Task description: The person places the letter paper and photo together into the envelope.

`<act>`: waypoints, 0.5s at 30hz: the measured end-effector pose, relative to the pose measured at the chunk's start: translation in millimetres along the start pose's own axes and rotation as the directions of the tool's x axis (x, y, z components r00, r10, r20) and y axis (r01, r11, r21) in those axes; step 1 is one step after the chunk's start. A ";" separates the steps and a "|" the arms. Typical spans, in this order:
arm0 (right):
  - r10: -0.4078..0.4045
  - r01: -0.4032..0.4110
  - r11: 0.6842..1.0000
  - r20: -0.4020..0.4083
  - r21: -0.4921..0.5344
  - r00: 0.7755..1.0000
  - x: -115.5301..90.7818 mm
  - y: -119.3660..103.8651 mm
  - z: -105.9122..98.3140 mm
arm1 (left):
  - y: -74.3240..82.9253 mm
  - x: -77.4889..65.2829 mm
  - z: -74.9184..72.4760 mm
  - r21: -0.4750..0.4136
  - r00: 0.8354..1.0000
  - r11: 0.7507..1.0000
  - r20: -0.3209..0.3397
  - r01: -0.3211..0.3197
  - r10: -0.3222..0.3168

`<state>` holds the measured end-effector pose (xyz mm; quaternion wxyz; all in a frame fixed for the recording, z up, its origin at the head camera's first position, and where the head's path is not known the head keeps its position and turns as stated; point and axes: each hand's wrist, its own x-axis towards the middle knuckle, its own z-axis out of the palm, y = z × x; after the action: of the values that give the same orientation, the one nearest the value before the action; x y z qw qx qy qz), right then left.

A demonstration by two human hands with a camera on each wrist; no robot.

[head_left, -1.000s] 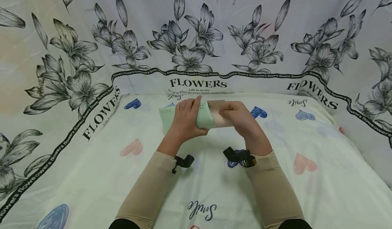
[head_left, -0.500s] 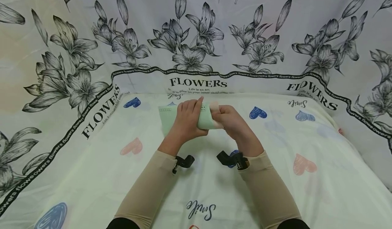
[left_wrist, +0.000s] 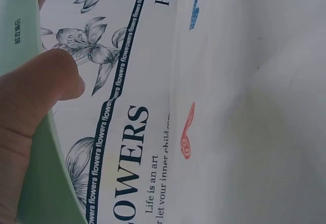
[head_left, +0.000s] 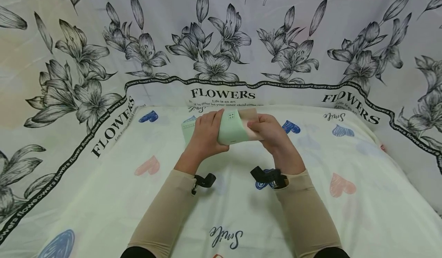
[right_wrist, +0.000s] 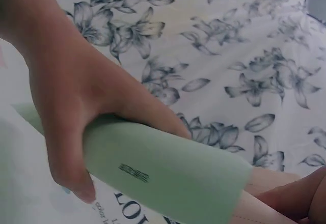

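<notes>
A pale green envelope point(head_left: 233, 129) with printed postcode boxes is bent into a curve and held above the bed sheet. My left hand point(head_left: 206, 135) grips it around the middle, thumb on the near side and fingers over the far side. From the envelope's right end sticks out a pinkish-cream sheet of paper point(head_left: 248, 115); faint dotted lines show on this paper point(right_wrist: 260, 208) in the right wrist view. My right hand point(head_left: 277, 139) pinches the paper's outer end between thumb and fingers, just outside the envelope's mouth. The rest of the paper is hidden inside.
Under both arms lies a white sheet point(head_left: 221, 208) printed with hearts and "Smile" lettering. Behind it hangs a floral curtain point(head_left: 221, 32) with a black wavy border. A black wrist camera point(head_left: 269, 177) is strapped to the right wrist, another wrist camera point(head_left: 204, 180) to the left.
My right hand moved left against the envelope's mouth, then back right, so more paper shows again. The envelope has tilted slightly in my left hand, which keeps its grip.
</notes>
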<state>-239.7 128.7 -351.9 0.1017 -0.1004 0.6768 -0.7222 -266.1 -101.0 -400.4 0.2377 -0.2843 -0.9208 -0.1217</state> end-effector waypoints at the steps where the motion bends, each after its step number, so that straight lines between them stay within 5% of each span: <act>1: -0.004 0.004 1.000 0.004 -0.010 1.000 0.4 0.8 4.0 | -0.3 -0.3 0.8 0.004 1.000 1.000 -0.006 -0.004 0.004; 8: 0.003 0.001 0.998 0.062 -0.070 0.998 4.7 12.5 21.7 | 0.5 -0.8 5.1 0.022 0.997 0.997 -0.040 -0.069 0.069; 12: 0.023 -0.011 0.995 0.122 -0.096 0.992 3.1 9.8 18.3 | -0.8 -1.2 3.6 0.031 0.996 0.996 -0.042 -0.083 0.084; 15: 0.027 -0.014 0.991 0.093 -0.135 0.995 -0.3 3.0 10.1 | -3.7 -1.4 2.2 0.050 0.996 0.996 -0.034 -0.078 0.080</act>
<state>-236.5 118.9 -354.3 0.1341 -0.1343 0.7192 -0.6684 -268.0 -103.8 -403.3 0.2656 -0.3124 -0.9071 -0.0948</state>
